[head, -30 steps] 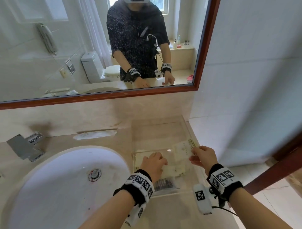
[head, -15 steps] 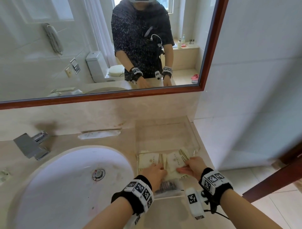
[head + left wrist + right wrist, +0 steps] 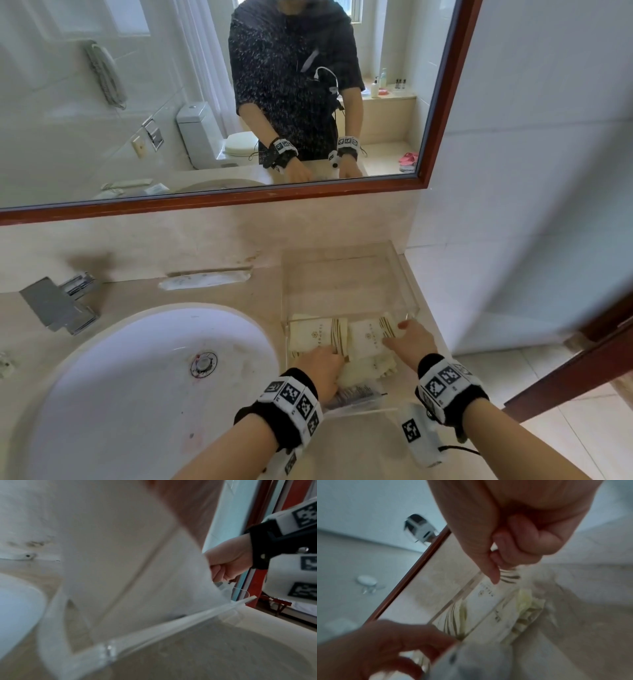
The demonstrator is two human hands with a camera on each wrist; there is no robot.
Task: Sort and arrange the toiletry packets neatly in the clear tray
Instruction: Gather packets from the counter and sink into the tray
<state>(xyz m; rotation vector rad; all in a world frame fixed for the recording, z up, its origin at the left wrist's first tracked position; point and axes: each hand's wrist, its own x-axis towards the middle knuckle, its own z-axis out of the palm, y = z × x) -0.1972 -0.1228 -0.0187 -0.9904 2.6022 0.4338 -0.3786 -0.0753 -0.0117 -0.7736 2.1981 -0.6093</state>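
A clear tray [image 3: 406, 277] stands on the counter right of the basin. In its near half lie two cream packets with striped ends, side by side: the left packet [image 3: 317, 337] and the right packet [image 3: 368, 339]. My left hand [image 3: 332, 354] grips the near edge of the left packet [image 3: 120, 561], which fills the left wrist view. My right hand [image 3: 394, 334] pinches the striped end of the right packet [image 3: 508, 577] between thumb and curled fingers [image 3: 522, 543]. Crinkled cream packets [image 3: 371, 370] and a dark packet [image 3: 356, 392] lie under them by the near wall.
The white basin [image 3: 137, 377] and chrome tap [image 3: 58, 305] are to the left. A long white packet [image 3: 205, 279] lies on the counter behind the basin. The mirror frame [image 3: 239, 197] runs above, and a white wall [image 3: 513, 205] closes the right side.
My right hand has carried its packet from above the tray's right wall down into the tray, beside the left packet. My left hand has stayed over the near pile.
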